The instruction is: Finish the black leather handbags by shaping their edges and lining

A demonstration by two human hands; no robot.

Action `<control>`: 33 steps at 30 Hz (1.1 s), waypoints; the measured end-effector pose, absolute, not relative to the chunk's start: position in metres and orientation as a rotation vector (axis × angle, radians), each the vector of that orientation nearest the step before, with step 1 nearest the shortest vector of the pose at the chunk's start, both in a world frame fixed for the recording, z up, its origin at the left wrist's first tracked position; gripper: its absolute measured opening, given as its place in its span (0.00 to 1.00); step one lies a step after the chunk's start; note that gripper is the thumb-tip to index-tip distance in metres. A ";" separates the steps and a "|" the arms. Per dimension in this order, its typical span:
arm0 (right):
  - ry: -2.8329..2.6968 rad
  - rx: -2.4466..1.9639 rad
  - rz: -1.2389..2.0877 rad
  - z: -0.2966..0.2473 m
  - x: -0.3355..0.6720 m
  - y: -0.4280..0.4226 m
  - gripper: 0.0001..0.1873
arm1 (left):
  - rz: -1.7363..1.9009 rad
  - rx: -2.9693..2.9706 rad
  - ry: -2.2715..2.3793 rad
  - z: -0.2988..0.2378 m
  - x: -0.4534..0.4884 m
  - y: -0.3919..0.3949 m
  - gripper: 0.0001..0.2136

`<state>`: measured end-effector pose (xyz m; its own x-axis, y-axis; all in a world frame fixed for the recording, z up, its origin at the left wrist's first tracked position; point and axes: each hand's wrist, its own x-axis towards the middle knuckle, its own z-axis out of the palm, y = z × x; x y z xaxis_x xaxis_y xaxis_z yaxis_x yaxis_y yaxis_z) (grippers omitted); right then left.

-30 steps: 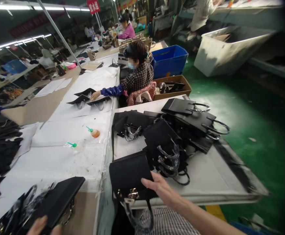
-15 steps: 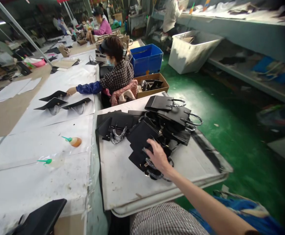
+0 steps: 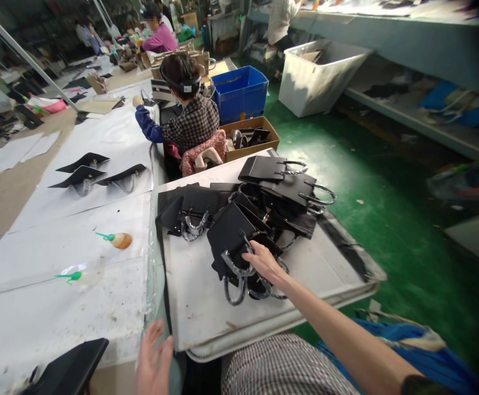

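Observation:
My right hand (image 3: 264,261) reaches onto the side table (image 3: 206,312) and closes its fingers on a black handbag (image 3: 229,233) with wrapped handles, at the near edge of a heap of black handbags (image 3: 280,189). My left hand (image 3: 153,359) hovers low at the gap between the two tables, fingers spread, holding nothing. A black bag (image 3: 70,370) lies at the near left corner of the long worktable (image 3: 78,307).
Two glue bottles with green nozzles (image 3: 118,240) (image 3: 78,275) lie on the paper-covered worktable, with black bag flaps (image 3: 95,173) farther along. A seated co-worker in a checked shirt (image 3: 187,120) works ahead. A blue crate (image 3: 241,93), a cardboard box (image 3: 249,140) and a white bin (image 3: 317,77) stand on the green floor.
My right hand has taken hold of a bag and drawn it toward me off the heap. My left hand has come into view. The co-worker's arm has reached farther away.

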<state>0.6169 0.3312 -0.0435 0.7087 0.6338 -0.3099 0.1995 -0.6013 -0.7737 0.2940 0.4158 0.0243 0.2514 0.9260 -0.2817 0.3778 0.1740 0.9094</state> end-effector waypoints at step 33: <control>-1.691 -1.475 1.135 -0.014 0.445 0.326 0.27 | 0.732 0.430 1.218 -0.046 0.306 0.383 0.17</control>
<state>0.4452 0.3256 -0.0140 -0.1869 0.9787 -0.0847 0.4493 0.0084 -0.8933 0.3063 0.3831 -0.0465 0.1625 0.7083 -0.6869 -0.2742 0.7012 0.6581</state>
